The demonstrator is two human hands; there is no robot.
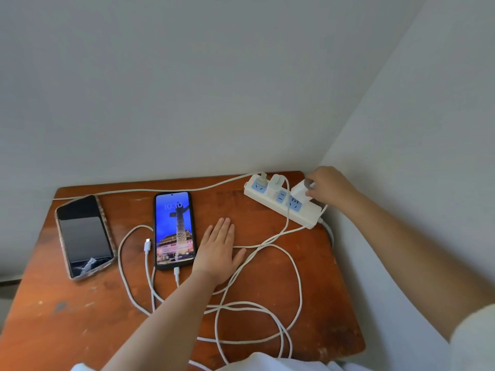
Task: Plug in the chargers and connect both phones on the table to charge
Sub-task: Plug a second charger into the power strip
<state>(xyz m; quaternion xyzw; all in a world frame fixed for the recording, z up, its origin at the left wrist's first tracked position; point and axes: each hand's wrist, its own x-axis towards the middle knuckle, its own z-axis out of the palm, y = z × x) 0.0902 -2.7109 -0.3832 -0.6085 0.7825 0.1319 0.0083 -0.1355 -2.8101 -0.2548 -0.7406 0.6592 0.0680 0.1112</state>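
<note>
A white power strip (308,216) lies at the table's far right corner. One white charger (276,186) is plugged into it. My right hand (330,187) grips a second white charger (301,193) tilted over the strip's blue socket. My left hand (219,247) rests flat on the table, fingers apart, over a white cable. The lit phone (174,228) lies in the middle with a cable plugged into its bottom end. The dark phone (84,235) lies at the left with nothing plugged in. A loose cable plug (147,246) lies between the two phones.
The small brown wooden table (80,317) stands in a corner of two pale walls. White cables (267,309) loop in a tangle over its right half. The strip's own cord (150,190) runs along the back edge to the left. White cloth shows at the bottom edge.
</note>
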